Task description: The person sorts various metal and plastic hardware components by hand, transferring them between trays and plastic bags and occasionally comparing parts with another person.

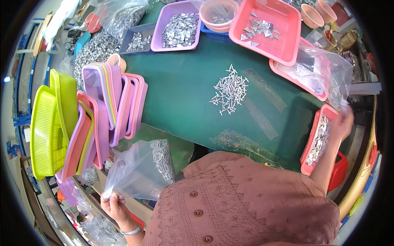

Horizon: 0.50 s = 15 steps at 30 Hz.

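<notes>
My left hand (pixel 115 207) pinches the gathered edge of a clear plastic bag (pixel 133 166). Metal chain-like links (pixel 163 160) lie inside the bag, against its far side close to my body. At the far right, my right hand (pixel 344 125) is raised beside a long pink basket (pixel 304 153) of small flat metal pieces (pixel 319 141). Its fingers are blurred, with something pale at their tips by the lower end of another clear bag (pixel 340 74). Whether they grip it cannot be made out. A pile of silver screws (pixel 230 90) rests on the green table (pixel 176 86).
Stacked pink, purple and lime baskets (pixel 49 131) lean at the left. Along the far edge stand a purple tray (pixel 156 41) of metal pieces, a pink bowl (pixel 217 24) and a pink basket (pixel 289 45) with triangular pieces. A heap of metal links (pixel 96 53) lies far left.
</notes>
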Each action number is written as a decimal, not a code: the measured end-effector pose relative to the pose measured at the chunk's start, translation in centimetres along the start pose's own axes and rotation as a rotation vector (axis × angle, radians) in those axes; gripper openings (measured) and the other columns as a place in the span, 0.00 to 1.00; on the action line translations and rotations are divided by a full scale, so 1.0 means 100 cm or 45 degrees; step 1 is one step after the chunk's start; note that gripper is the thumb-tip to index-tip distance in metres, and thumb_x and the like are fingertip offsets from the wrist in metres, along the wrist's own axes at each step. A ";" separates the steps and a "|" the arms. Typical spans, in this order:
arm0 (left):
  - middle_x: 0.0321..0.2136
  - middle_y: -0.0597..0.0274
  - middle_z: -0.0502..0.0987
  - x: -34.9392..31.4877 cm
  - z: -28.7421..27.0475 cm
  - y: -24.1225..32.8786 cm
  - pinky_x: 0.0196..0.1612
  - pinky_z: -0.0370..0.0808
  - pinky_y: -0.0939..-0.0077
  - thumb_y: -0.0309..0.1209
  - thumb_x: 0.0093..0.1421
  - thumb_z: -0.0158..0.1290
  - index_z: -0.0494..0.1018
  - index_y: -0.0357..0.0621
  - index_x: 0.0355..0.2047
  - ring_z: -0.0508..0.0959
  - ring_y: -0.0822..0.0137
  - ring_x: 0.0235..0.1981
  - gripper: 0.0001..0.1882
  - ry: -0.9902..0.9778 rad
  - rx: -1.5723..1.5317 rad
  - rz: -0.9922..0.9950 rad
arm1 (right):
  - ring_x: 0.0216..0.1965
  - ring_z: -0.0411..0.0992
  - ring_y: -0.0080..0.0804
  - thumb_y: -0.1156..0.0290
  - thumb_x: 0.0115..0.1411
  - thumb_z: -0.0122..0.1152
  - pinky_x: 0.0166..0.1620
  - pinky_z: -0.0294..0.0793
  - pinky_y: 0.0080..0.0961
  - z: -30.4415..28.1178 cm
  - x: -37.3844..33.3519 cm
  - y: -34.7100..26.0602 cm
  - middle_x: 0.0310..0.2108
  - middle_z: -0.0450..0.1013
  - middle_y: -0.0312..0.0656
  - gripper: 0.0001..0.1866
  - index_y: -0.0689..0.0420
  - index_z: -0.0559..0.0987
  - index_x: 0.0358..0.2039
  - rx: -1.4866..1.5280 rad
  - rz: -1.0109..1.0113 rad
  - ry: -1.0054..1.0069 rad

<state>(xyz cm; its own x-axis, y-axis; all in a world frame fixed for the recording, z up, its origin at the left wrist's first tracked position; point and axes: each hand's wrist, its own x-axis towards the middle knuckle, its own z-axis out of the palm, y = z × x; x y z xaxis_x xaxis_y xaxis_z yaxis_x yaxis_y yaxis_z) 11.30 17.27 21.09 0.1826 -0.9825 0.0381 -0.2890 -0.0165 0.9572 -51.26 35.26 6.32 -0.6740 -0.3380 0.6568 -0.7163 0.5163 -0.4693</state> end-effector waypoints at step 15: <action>0.13 0.63 0.68 0.003 -0.082 -0.123 0.15 0.62 0.86 0.21 0.50 0.46 0.65 0.40 0.21 0.66 0.76 0.12 0.03 0.176 0.309 -0.457 | 0.33 0.70 0.48 0.72 0.48 0.52 0.38 0.69 0.38 0.395 -0.109 -0.331 0.31 0.71 0.50 0.09 0.59 0.75 0.30 0.576 -0.349 -1.038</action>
<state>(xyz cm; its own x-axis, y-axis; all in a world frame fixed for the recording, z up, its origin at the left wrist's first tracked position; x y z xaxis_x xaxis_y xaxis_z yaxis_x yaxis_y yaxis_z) 22.63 18.71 11.69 0.4306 -0.8728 -0.2297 -0.3936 -0.4106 0.8225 -27.37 -9.24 -8.67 -0.2698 -0.9308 0.2466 -0.7539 0.0448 -0.6555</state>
